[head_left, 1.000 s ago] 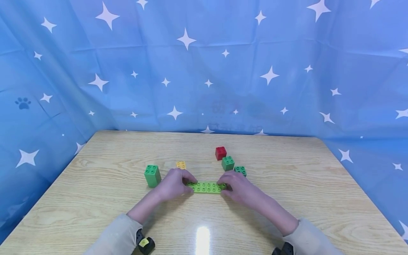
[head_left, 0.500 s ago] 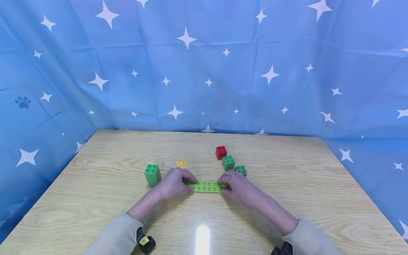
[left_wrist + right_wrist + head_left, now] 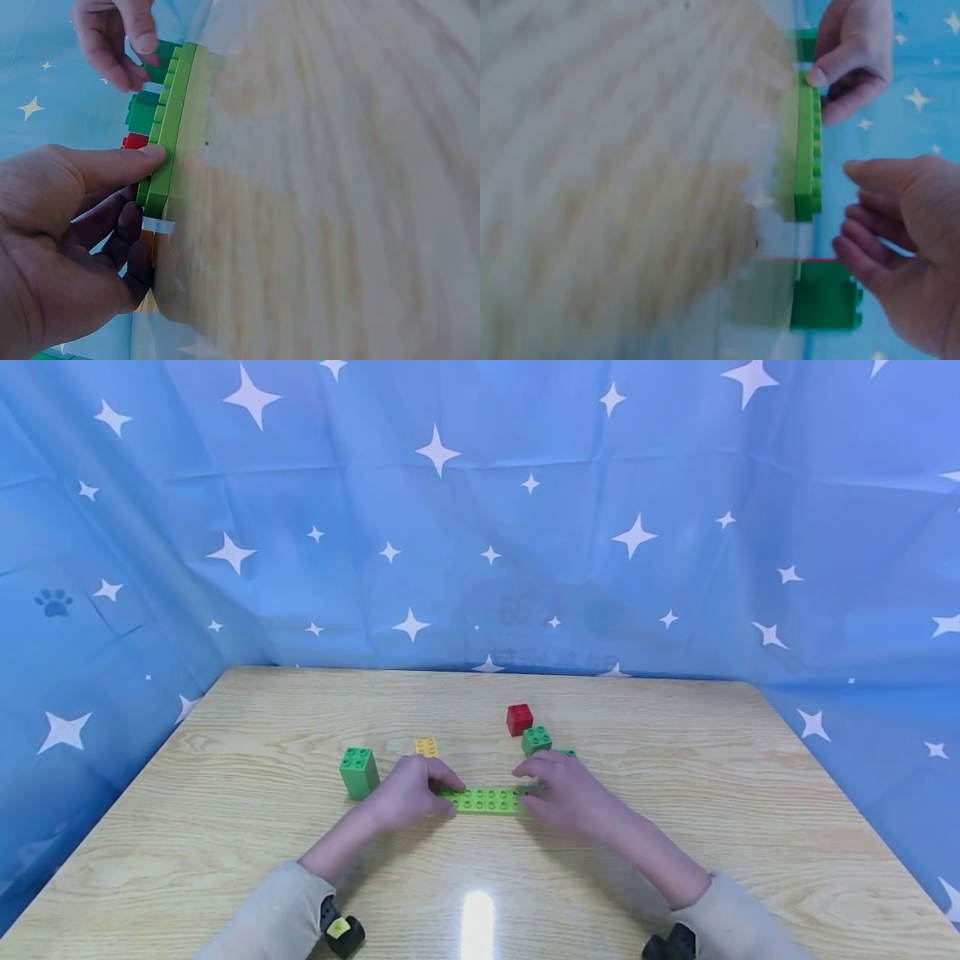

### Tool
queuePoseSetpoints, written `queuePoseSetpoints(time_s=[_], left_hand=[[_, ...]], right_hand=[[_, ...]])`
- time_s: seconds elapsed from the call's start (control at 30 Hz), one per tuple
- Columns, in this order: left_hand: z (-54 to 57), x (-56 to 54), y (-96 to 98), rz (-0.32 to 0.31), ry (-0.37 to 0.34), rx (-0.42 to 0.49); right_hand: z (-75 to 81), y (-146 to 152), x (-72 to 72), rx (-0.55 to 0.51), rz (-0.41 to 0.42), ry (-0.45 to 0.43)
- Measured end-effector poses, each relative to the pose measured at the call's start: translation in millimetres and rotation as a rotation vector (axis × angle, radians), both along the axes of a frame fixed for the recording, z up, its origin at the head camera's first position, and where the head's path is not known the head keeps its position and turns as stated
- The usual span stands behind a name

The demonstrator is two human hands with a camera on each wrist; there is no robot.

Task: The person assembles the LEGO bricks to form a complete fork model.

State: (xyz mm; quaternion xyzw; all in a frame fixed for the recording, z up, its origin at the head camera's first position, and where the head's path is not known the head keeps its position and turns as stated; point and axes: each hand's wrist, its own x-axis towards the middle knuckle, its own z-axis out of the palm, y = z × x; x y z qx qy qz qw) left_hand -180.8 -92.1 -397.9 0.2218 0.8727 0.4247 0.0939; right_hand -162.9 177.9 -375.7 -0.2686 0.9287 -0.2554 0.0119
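Note:
Two light-green building bricks, a left one (image 3: 474,800) and a right one (image 3: 501,801), lie end to end as a low strip on the table. My left hand (image 3: 405,792) pinches the strip's left end; in the left wrist view its thumb (image 3: 150,154) lies along the near side. My right hand (image 3: 573,797) hovers over the right end with fingers spread. The right wrist view shows a gap between that hand (image 3: 922,232) and the light-green strip (image 3: 805,157). Behind the right hand, a dark-green brick (image 3: 572,753) is mostly hidden.
On the wooden table (image 3: 300,710), a tall green brick (image 3: 360,774) stands left of my left hand and a yellow brick (image 3: 426,747) behind it. A red brick (image 3: 519,719) and another dark-green brick (image 3: 536,740) sit beyond the strip. A starry blue curtain (image 3: 480,510) hangs behind.
My right hand has let go of the strip's right end and shifted slightly to the right, covering more of the dark-green brick. The left hand and bricks stay put.

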Motion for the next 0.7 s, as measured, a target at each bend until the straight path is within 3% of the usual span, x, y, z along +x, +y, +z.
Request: queuePoseSetpoints(time_s=[0.17,0.37,0.53,0.7], left_hand=[[-0.5,0.7,-0.4,-0.003,0.004,0.002],[-1.6,1.0,-1.4,-0.004,-0.001,0.015],[-1.9,1.0,-2.1,-0.001,0.0,0.013],[-1.4,1.0,-0.6,-0.001,0.002,0.012]], right_hand=[[4.7,19,-7.4,-0.155,-0.048,0.099],[4.0,40,-18.3,-0.247,-0.133,0.169],[-1.5,51,-22.2,-0.281,-0.169,0.065],[-9.4,56,-25.3,-0.249,-0.188,-0.043]])
